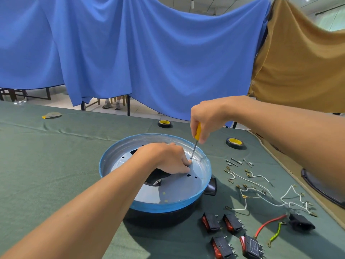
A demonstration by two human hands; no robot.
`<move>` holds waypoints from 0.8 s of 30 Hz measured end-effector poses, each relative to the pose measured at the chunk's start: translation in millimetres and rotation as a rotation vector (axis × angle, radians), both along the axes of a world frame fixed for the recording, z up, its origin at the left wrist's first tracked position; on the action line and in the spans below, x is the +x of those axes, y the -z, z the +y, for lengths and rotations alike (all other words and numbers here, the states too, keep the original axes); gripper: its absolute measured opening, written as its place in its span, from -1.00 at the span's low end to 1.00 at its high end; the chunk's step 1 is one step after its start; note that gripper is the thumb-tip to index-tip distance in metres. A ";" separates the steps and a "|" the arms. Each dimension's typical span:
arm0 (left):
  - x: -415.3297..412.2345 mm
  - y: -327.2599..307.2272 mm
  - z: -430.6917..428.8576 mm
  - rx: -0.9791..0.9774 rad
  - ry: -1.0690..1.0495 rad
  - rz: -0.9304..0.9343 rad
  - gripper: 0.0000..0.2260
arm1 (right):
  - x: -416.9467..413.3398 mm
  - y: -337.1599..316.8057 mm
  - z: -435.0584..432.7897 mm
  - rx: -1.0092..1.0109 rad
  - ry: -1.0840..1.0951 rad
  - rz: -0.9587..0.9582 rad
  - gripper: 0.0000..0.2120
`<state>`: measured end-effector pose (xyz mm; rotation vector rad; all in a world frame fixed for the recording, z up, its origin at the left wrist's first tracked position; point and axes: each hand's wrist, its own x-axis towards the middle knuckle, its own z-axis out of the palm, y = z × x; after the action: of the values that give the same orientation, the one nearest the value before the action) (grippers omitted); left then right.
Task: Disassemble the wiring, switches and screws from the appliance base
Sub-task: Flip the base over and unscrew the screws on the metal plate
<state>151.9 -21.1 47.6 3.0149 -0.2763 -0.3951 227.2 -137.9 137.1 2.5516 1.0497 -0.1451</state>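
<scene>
Unscrewing is in hand: the right hand (205, 118) grips a yellow-handled steel screwdriver (197, 132), tip on a small screw (191, 157) in the round silver, blue-rimmed appliance base (155, 205) under both hands. The left hand (168, 159) rests on the plate, fingertips bent beside the tip; whether they pinch anything, I cannot tell. The next move probably needs firm downward turning.

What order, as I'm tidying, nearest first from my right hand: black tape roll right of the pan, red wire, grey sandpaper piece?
1. Black tape roll, right of the right hand.
2. Red wire, near right.
3. Grey sandpaper piece, far left.
</scene>
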 end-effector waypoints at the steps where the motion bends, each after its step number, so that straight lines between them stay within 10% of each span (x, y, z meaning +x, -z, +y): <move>1: 0.0 0.6 0.5 0.005 0.004 -0.003 -0.63 | 0.0 -0.5 0.8 0.013 0.048 0.030 -0.69; 4: 0.7 1.9 1.4 0.012 0.019 -0.002 -0.64 | 1.3 2.1 0.3 0.060 0.215 0.035 -0.45; 24: -0.6 6.9 2.3 0.012 0.011 -0.033 -0.64 | -7.7 5.3 -0.2 -0.033 -0.182 -0.114 -0.65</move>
<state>151.3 -18.8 40.7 3.0356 -0.2942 -0.3497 219.6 -138.1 131.8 2.3900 1.2164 0.0308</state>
